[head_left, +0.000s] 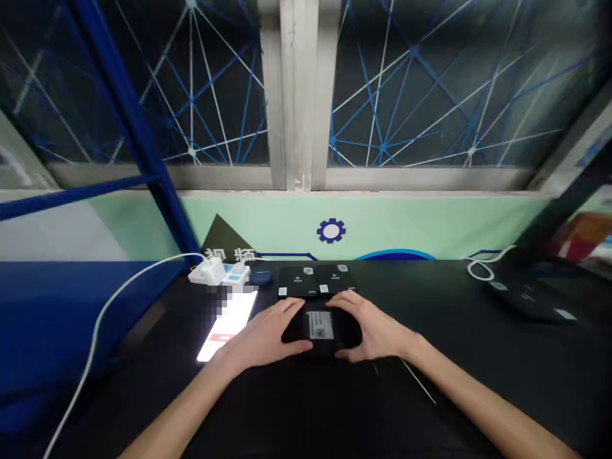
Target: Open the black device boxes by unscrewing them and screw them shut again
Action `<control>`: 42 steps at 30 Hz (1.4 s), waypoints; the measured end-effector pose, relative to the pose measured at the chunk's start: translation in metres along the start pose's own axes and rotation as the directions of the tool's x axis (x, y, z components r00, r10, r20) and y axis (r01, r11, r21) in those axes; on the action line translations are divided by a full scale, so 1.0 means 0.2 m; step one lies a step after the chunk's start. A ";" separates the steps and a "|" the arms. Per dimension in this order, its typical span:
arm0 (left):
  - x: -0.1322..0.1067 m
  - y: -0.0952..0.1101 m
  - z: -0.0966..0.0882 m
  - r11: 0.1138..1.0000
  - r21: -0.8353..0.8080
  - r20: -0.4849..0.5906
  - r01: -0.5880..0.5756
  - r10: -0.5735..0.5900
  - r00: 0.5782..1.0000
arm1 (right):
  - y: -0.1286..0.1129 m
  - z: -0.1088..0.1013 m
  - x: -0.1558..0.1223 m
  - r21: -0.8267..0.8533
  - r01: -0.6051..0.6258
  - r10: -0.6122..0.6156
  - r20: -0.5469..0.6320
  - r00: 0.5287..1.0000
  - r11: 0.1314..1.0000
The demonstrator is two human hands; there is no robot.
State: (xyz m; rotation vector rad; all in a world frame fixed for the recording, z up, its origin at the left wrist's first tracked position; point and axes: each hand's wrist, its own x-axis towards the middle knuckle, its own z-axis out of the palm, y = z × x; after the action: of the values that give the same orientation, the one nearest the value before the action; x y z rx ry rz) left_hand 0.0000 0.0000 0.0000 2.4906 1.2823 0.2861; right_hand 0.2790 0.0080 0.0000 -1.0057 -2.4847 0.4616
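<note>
On the black table, a flat black device (pixel 320 325) with a printed grey label on top lies between my two hands. My left hand (pixel 277 335) curves around its left side, fingertips at the far edge and thumb at the near edge. My right hand (pixel 370 325) grips the right side in the same way. The device's underside is hidden. Just beyond it, a black box with a white square sticker (pixel 297 281) lies beside a second, similar black box (pixel 335 278).
At left, a phone with a lit screen (pixel 229 325) lies near a white power strip (pixel 235 275) with a plugged-in charger (pixel 210 271) and long white cable (pixel 95 338). A thin white rod or wire (pixel 419 382) lies at right. Another black box (pixel 530 299) sits far right.
</note>
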 end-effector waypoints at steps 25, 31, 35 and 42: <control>-0.05 0.00 0.10 0.997 0.055 -0.130 -0.056 0.062 0.990 | -0.02 0.00 0.01 -0.073 0.020 -0.015 0.062 0.998 0.997; -0.05 -0.02 0.08 0.997 0.051 -0.098 -0.066 0.071 0.993 | -0.03 0.00 0.01 -0.059 -0.012 0.018 0.103 0.995 0.998; -0.06 -0.02 0.09 0.992 0.092 -0.107 -0.090 0.100 0.989 | -0.03 0.00 0.00 -0.098 -0.024 0.036 0.117 0.992 0.995; -0.07 -0.03 0.11 0.989 0.124 -0.095 -0.080 0.092 0.991 | -0.03 0.01 0.01 -0.110 0.002 0.011 0.115 0.993 0.994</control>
State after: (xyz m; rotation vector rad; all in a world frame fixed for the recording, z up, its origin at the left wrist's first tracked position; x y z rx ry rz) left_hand -0.0050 -0.0117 -0.0239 2.6692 1.2664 0.3697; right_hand 0.2735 0.0041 0.0023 -1.0549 -2.6358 0.3986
